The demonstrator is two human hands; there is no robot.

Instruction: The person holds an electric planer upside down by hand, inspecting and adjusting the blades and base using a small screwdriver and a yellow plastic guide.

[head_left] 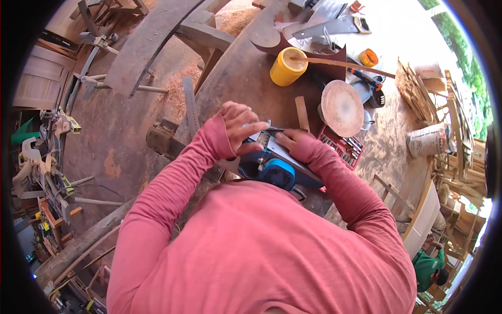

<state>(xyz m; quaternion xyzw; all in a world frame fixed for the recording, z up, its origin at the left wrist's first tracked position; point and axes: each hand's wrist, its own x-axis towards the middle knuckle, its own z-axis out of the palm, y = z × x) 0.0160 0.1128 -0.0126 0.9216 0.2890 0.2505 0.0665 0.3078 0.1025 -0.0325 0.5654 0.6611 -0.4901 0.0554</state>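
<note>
The person is leaning over a dusty counter (246, 78), both red-sleeved arms reaching forward to a blue power tool (276, 170) lying at the near edge, just in front of the chest. The left hand (239, 125) is resting on the tool's grey top plate, fingers curled over it and pressing down, so its grip is closing on the tool. The right hand (293, 140) is lying against the far right side of the same plate, fingers bent and touching it; whether that grip is fully closing around anything cannot be told, since the sleeve is covering most of the hand.

Just beyond the right hand a short wood strip (301, 112) is lying on the counter. To its right a round wooden disc (342, 107) is sitting over a pot, with a red socket tray (342, 149) beside it. Farther back a yellow can (287, 66) is standing upright with a stick (345, 65) across it, and a handsaw (334, 26) is lying near the far edge. A steel ruler (190, 104) is lying to the left.
</note>
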